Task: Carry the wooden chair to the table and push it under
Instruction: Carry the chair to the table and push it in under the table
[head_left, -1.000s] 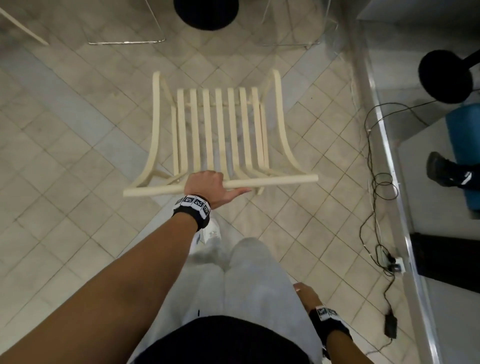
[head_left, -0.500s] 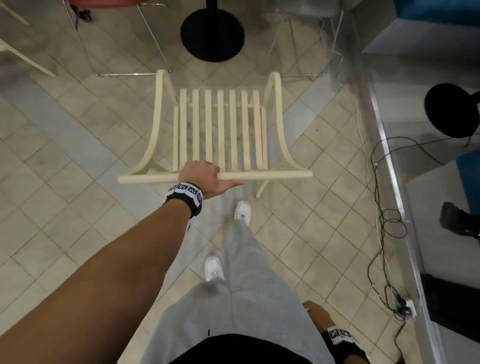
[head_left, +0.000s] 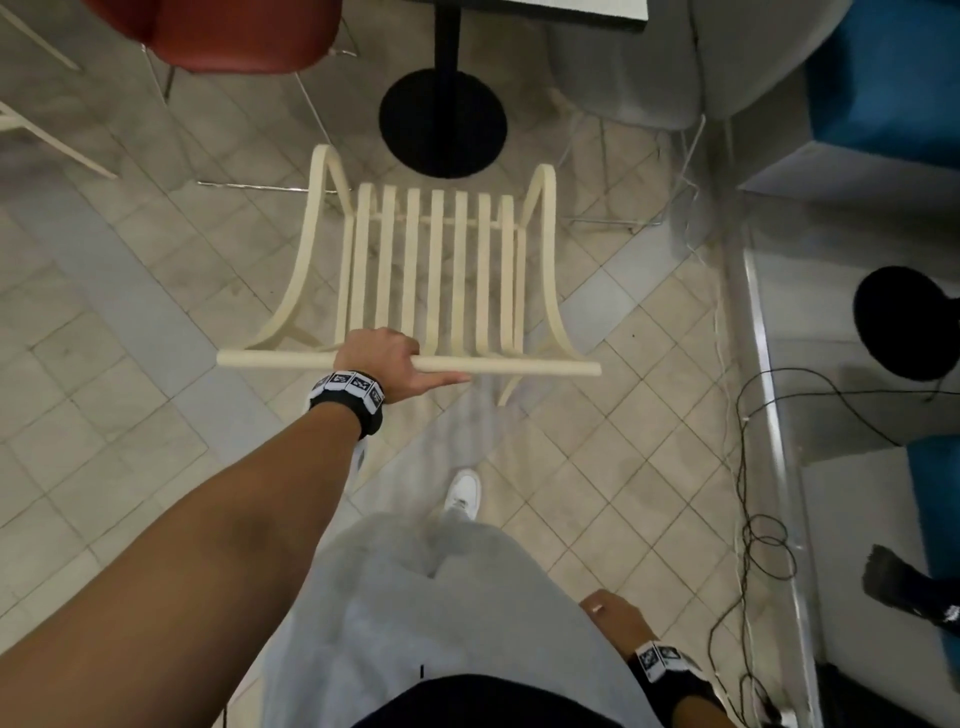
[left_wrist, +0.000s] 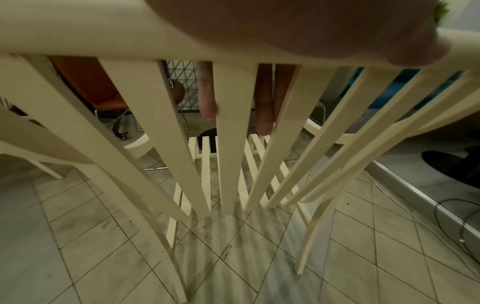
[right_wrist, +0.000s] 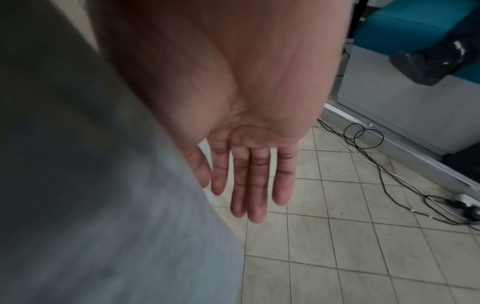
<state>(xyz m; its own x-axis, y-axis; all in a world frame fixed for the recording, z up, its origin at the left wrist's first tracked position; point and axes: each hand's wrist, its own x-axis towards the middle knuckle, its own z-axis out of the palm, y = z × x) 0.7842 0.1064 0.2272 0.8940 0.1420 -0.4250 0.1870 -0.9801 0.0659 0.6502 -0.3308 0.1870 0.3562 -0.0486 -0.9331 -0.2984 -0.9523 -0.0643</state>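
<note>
Head view, lower right of the frame: the right hand hangs beside the grey trousers, its fingers straight and released, holding nothing. At the centre, the left hand grasps the top rail of the wooden chair, fingers wrapped behind the slats. Beyond it, at the upper centre, stands the worktop's black round base.

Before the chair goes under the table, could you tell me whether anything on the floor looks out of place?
Loose black cables trail in loops across the tiles along the metal floor strip, right of the wooden chair that the left hand grips. They could catch a foot. Nothing else stands out.
</note>
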